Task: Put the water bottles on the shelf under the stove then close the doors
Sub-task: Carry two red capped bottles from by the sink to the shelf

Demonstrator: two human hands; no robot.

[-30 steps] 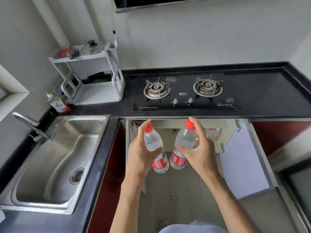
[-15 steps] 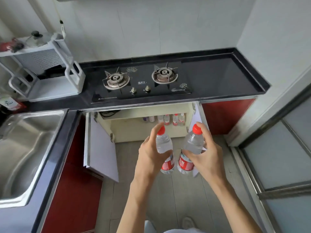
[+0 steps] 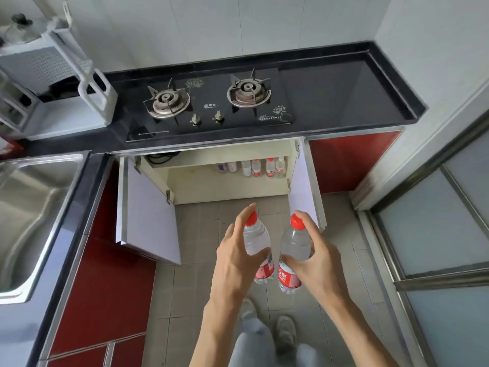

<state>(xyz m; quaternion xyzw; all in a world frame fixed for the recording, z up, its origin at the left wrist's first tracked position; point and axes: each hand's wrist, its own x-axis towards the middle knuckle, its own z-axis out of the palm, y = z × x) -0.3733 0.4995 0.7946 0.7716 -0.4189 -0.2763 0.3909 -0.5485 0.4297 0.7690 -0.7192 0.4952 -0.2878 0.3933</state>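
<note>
Person stepped back, so shelf point(image 3: 201, 162) under stove point(image 3: 209, 102) shows now. Left hand point(image 3: 235, 260) curls round left bottle point(image 3: 258, 241); right hand point(image 3: 320, 263) curls round right bottle point(image 3: 295, 246). Both in air, well apart from shelf. Doors point(image 3: 148, 207) wide open. Next, likely: reach in.

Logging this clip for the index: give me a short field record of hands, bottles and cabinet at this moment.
left hand: grips one water bottle, red cap up
right hand: grips second water bottle, red cap up
left door: open
right door: open
shelf: row of small bottles at back, toward the right
progress: held bottles over the floor, not yet on shelf
</note>
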